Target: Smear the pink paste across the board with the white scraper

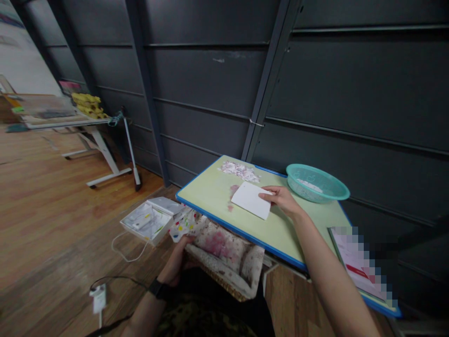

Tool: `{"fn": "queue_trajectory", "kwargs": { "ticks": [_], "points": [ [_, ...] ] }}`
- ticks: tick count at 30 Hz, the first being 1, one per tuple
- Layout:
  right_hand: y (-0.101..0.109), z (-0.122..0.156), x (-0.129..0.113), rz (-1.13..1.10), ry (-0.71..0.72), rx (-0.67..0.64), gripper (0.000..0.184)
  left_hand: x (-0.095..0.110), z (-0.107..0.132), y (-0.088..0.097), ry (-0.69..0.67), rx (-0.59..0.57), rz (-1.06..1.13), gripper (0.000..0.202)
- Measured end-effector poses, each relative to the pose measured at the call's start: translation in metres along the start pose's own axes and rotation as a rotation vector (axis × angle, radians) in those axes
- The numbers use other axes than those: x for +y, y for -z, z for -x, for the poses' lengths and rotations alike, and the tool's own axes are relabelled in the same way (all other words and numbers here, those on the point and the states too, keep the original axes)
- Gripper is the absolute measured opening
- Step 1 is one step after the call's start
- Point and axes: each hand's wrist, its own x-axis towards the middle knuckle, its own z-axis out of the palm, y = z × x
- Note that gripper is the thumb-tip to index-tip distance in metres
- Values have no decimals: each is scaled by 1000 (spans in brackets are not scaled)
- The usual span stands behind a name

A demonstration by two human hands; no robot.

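My right hand (280,199) grips a white rectangular card (251,200), thumb on top, flat on or just over the pale green table top (196,189). Beside the card is a pinkish powdery smear (230,207). Further back lies a spread of small white and pinkish flakes (240,170). Below the table's front edge, my left hand (180,255) is closed on the left end of a wicker basket (224,271) in my lap. Its pale cloth lining carries a pink stain and dark specks; the fingers under it are partly hidden.
A turquoise plastic basin (317,185) with white pieces stands at the table's back right. A pixelated flat item (361,267) lies at the right edge. An open white box (147,219) and a power adapter (99,298) with cords are on the floor at left. Dark panels (206,70) rise behind.
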Motion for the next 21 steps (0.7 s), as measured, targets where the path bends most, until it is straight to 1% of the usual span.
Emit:
{"fn": "queue_trajectory", "kwargs": {
  "ticks": [2,4,8,12,17,21],
  "points": [
    [0,-1,0,-6,-3,27,59,1,1,-1,24,11,-7,43],
    [0,-1,0,-2,-16,5,57,3,2,-2,30,22,-14,44],
    [-4,0,0,3,-24,-64,57,5,2,-2,-16,41,-41,41],
    [-8,0,2,-7,-30,-62,60,6,-2,3,16,30,-59,42],
    [-15,0,3,-49,-23,-91,61,8,-7,6,12,81,-60,37],
    [-20,1,3,-99,-39,-101,62,13,-3,4,26,121,-81,31]
  ]
}}
